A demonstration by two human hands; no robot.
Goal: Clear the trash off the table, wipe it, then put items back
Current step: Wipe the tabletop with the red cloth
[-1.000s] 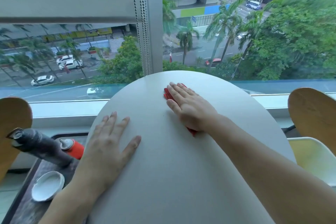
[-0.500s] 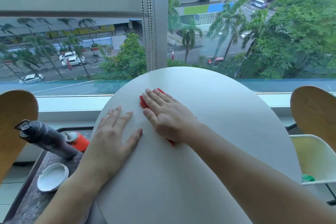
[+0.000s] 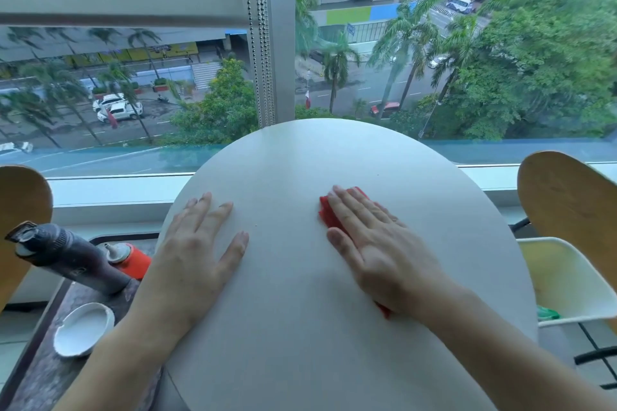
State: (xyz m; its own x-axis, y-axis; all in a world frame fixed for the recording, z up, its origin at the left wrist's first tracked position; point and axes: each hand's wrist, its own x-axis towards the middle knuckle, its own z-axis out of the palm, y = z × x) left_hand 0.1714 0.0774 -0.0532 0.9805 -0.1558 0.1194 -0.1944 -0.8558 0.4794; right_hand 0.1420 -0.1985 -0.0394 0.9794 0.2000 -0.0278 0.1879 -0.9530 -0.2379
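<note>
1. A person leans over a round, pale desk (image 3: 300, 327) set against a high window, the wiping step of the clean-up apparently in progress.
2. The right hand (image 3: 374, 243) lies flat on a red cloth (image 3: 329, 215), fingers (image 3: 347, 207) straight and together, pressing rather than gripping it; the cloth shows only at the fingertips and as a sliver behind the wrist.
3. The cloth lies directly under that hand, its long axis running along the fingers toward the window; the unwiped far rim is ahead of them.
4. The left hand (image 3: 197, 250) is spread, palm down, fingers straight, holding nothing, bracing on the desk's left edge, well apart from the cloth.
5. The top looks smooth, matte and bare.
6. Off to the left, a dark tray (image 3: 50, 374) holds a grey bottle (image 3: 70, 257), a red bottle (image 3: 132, 260) and a white saucer (image 3: 83, 329), likely awaiting return.
</note>
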